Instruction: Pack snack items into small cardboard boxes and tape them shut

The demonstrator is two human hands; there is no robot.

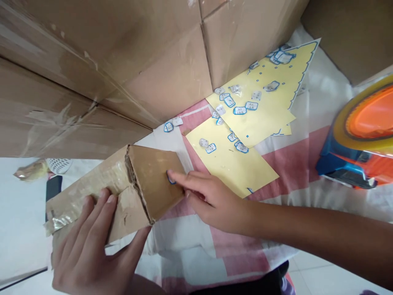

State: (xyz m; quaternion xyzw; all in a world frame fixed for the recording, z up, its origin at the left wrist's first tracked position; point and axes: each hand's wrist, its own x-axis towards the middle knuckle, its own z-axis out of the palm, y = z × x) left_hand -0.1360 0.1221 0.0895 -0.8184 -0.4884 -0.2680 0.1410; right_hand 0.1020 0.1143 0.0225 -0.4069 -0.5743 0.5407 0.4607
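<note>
The left hand (92,241) lay flat, fingers spread, on a small taped brown cardboard box (123,190); the right hand (211,200), grip gathered around nothing, pressed a blue-edged white sticker (170,178) onto its end with 1 fingertip.

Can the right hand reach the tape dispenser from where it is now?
Probably yes. The right hand presses a sticker onto the small box, and the tape dispenser sits apart on the same side, on the cloth. Only flat yellow sheets lie between them.
</note>
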